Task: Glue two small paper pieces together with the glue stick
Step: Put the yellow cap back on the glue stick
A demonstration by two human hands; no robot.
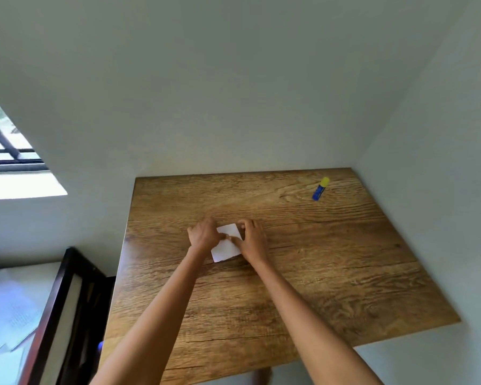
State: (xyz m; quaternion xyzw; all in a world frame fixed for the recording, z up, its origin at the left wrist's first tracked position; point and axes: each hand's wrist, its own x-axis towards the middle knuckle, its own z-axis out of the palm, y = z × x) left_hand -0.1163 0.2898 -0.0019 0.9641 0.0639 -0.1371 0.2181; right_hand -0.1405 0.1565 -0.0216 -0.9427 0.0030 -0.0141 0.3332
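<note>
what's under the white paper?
The white paper lies flat on the wooden table, with the left hand and right hand on it. Whether a second piece sits beneath it cannot be seen.

A wooden table (317,273) with strong grain sits pushed into a corner where two plain pale walls (233,79) meet, beyond and to the right of the grip. Far left of the grip, a dark-framed window (3,145) lets bright daylight onto its sill. Lower left stands dark wooden furniture (67,315), possibly a bed frame.
</note>
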